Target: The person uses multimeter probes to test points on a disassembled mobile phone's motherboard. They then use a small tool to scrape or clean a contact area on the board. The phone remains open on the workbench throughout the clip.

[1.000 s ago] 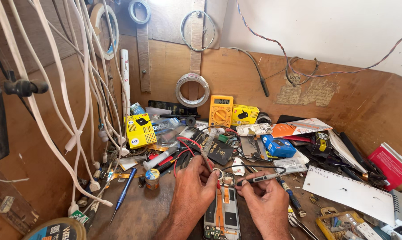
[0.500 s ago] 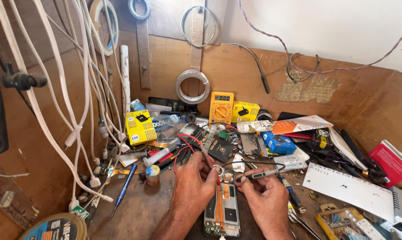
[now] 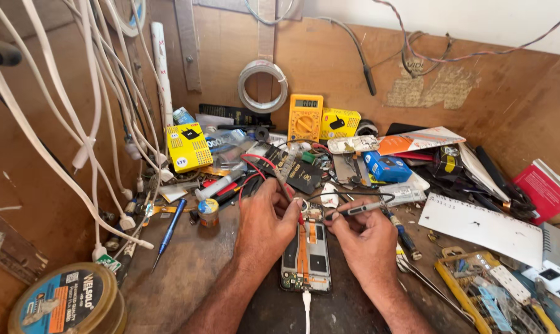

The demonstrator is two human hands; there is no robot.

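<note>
Head view: your left hand (image 3: 266,224) pinches a red probe (image 3: 296,209) with its fingers closed on it, tip down at the top end of the opened phone (image 3: 306,256). Your right hand (image 3: 368,238) grips a dark probe (image 3: 360,209), lying nearly level, its point also at the phone's top end. The phone lies flat, back off, near the front edge of the worktop (image 3: 187,272), between your hands, a white cable (image 3: 306,309) plugged into its near end. A yellow multimeter (image 3: 305,117) leans at the back edge. A blue screwdriver (image 3: 168,232) lies left of your left hand.
</note>
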